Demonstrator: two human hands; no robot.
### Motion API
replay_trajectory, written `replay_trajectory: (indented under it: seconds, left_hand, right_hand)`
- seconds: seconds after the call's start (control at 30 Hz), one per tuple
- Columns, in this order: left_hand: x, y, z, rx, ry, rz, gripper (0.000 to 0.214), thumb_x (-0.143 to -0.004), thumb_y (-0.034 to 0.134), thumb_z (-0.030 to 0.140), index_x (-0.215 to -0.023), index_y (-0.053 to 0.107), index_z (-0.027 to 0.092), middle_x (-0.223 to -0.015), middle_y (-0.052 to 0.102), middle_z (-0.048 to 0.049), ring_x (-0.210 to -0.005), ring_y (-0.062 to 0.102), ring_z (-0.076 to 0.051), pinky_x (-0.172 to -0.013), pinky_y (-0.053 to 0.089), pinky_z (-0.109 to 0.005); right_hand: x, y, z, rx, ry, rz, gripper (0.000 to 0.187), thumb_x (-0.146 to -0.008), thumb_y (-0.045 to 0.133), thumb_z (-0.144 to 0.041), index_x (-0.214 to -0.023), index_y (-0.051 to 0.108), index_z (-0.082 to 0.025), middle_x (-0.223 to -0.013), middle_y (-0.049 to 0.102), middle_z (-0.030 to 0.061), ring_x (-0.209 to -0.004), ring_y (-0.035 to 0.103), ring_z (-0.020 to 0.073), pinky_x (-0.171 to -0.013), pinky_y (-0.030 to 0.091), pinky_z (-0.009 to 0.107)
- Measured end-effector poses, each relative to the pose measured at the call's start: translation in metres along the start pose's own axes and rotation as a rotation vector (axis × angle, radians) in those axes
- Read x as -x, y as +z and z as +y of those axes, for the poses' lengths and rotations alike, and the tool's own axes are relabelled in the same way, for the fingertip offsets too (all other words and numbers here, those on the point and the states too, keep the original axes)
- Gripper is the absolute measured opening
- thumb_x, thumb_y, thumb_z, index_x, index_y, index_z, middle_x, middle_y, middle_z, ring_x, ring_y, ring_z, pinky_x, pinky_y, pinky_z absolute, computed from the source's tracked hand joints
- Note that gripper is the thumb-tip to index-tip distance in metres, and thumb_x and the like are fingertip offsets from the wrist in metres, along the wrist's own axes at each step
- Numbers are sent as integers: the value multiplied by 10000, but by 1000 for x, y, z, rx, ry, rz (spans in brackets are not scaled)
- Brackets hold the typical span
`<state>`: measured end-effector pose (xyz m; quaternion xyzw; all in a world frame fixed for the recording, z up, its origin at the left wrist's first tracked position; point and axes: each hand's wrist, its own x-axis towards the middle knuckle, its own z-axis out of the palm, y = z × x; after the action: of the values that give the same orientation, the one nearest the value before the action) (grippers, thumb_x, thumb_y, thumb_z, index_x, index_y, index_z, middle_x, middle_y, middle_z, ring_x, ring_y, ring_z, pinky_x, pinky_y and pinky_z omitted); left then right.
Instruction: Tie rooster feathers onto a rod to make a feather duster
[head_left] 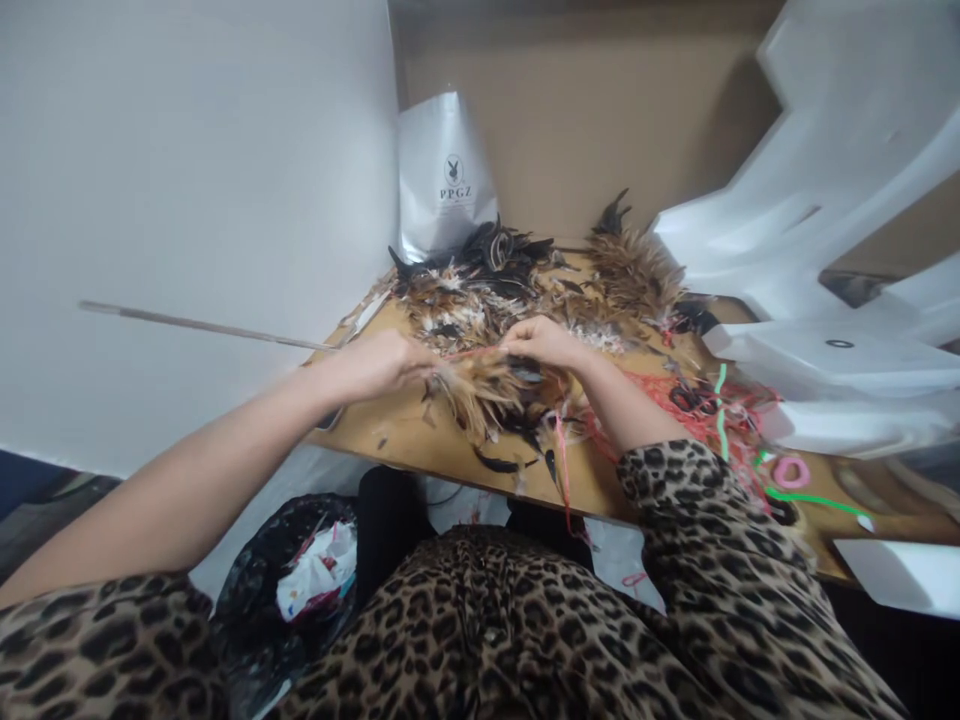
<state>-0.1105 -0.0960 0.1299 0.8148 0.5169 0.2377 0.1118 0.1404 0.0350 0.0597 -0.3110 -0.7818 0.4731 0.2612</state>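
My left hand (386, 363) is closed at one end of a brown feather fringe (484, 393), which hangs just over the table's front part. A thin red string (474, 352) runs along the fringe's top between my hands. At its other end my right hand (546, 341) pinches the string, fingertips together. Black and brown feathers (517, 445) lie below, near the table edge. A thin rod (202, 322) reaches left past the table; its inner end disappears near my left wrist. Just behind my hands is a pile of brown, white and black feathers (457, 300).
A silver bag (448, 190) stands at the back of the wooden table (405, 435). Right of it lies another brown feather bunch (637, 262). Tangled red string (675, 405), a pink ring (790, 472) and a white sewing machine (840, 350) occupy the right. A black-lined bin (251, 570) stands below left.
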Motion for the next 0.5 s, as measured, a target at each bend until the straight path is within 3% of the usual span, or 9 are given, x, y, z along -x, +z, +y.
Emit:
replay_trajectory:
  seconds: [0.1, 0.23, 0.3, 0.4, 0.5]
  left_hand:
    - [3, -25, -16, 306, -108, -102, 149, -650, 736, 316, -788, 735, 260, -670, 690, -10, -630, 600, -153, -577, 437, -232]
    - [9, -42, -37, 666, -414, -26, 133, -615, 790, 202, -705, 701, 164, -579, 634, -13, -522, 516, -101, -495, 378, -210]
    - [9, -41, -43, 823, -435, 137, 119, -670, 760, 202, -649, 660, 140, -565, 613, -20, -477, 428, -59, -432, 300, -173]
    - [2, -33, -37, 1128, -403, 415, 187, -745, 682, 154, -591, 578, 156, -549, 561, 4, -456, 262, -29, -370, 143, -139]
    - [-10, -26, -16, 1367, -415, 532, 211, -819, 553, 58, -636, 552, 163, -575, 541, 7, -472, 227, -40, -350, 149, -124]
  right_hand:
    - [6, -21, 21, -54, 57, 81, 326, -569, 752, -446, -627, 700, -129, -568, 616, 1, -510, 458, 79, -512, 350, 217]
    - [19, -46, 43, -78, 97, 288, 340, -565, 767, -456, -666, 714, -136, -564, 617, 1, -492, 444, 74, -498, 345, 220]
    - [24, -53, 51, -84, 111, 347, 359, -576, 766, -471, -713, 726, -141, -563, 617, 2, -484, 448, 76, -494, 348, 224]
    - [29, -57, 60, -105, 159, 291, 386, -582, 770, -481, -781, 735, -152, -609, 649, 20, -505, 503, 98, -526, 399, 247]
    - [33, -60, 59, -115, 186, 307, 424, -565, 797, -429, -896, 734, -172, -822, 711, 56, -672, 601, 144, -689, 473, 302]
